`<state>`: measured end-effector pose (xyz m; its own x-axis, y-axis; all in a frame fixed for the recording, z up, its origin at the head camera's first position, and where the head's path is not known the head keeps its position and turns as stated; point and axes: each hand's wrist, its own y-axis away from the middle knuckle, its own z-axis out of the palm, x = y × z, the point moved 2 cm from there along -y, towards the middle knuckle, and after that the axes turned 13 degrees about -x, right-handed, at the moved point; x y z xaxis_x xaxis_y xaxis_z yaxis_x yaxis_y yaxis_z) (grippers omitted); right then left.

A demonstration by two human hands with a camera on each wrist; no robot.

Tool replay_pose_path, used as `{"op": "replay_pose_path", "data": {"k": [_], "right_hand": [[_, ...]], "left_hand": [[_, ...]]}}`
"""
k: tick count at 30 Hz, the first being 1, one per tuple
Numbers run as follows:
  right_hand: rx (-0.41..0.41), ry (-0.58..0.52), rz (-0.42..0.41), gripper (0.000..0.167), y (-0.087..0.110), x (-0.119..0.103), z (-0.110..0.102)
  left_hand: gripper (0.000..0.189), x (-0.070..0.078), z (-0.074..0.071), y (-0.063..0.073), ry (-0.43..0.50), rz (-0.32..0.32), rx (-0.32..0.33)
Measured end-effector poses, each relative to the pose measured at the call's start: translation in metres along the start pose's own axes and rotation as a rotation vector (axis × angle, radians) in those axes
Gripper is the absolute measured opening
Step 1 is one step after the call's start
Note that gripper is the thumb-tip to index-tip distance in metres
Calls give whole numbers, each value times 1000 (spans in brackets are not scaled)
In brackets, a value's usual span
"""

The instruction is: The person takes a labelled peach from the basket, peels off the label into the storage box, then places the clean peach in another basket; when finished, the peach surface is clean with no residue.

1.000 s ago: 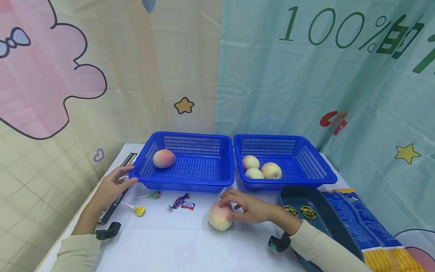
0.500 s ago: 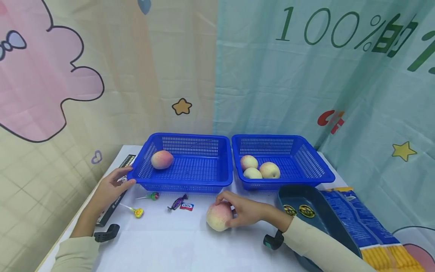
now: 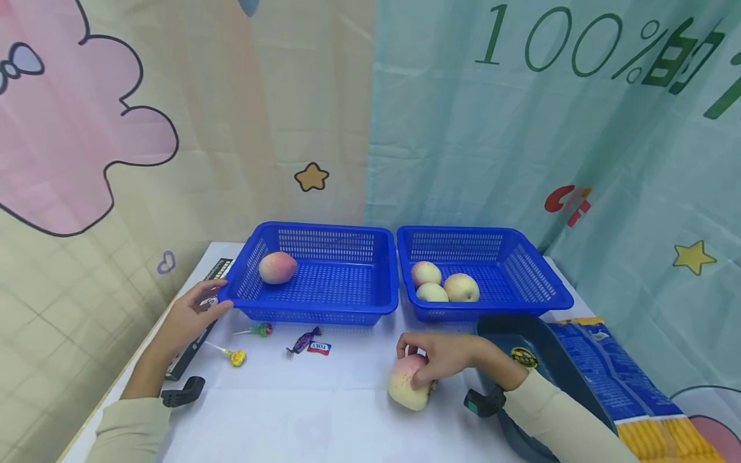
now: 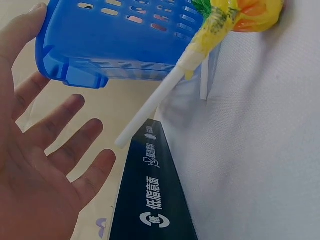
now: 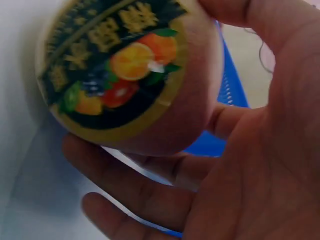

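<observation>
My right hand (image 3: 442, 357) grips a pale pink and yellow peach (image 3: 408, 384) low over the white table. In the right wrist view the peach (image 5: 200, 95) shows a dark fruit sticker (image 5: 117, 70), with thumb and fingers around its sides. My left hand (image 3: 188, 315) rests at the front left corner of the left blue basket (image 3: 312, 308), its fingers spread and fairly straight. The thumb overlaps the basket's corner in the left wrist view. One peach (image 3: 278, 267) lies inside that basket. Three paler peaches (image 3: 461, 288) sit in the right blue basket (image 3: 492, 314).
Two lollipops (image 3: 236, 357), a purple wrapped candy (image 3: 303, 341) and a small red-blue packet (image 3: 320, 348) lie before the left basket. A dark long box (image 3: 188, 357) stands by the left edge. At right are a dark green tray (image 3: 556, 366) and a blue-yellow bag (image 3: 613, 373).
My right hand has closed around the peach and moved it to the right, tilting it. The left hand has stayed at the basket corner.
</observation>
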<state>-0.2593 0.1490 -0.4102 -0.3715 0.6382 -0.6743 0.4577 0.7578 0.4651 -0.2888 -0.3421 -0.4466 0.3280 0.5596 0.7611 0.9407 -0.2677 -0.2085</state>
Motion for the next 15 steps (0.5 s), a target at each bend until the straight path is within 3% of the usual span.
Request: {"op": "replay_pose_path", "data": {"k": [4,8,10,12,14,15], "right_hand": [[39,-90,111,35,-4,7,0],[140,-184,35,37,-13,10,2],[166,-208,-34,34,-17,9,4],[188,-200,-82,32,-20,7,6],[212,-168,-107,30,-22,5,7],[232,-149,-116,29,-22,4,7]], "left_hand": [[53,2,-1,1,-3,-14,5],[62,14,-3,1,-10,-7,59],[66,31,-3,2,-30,36,123],[65,56,2,3,-59,110,181],[62,87,13,4,-67,231,183],[60,104,22,4,-72,297,147]]}}
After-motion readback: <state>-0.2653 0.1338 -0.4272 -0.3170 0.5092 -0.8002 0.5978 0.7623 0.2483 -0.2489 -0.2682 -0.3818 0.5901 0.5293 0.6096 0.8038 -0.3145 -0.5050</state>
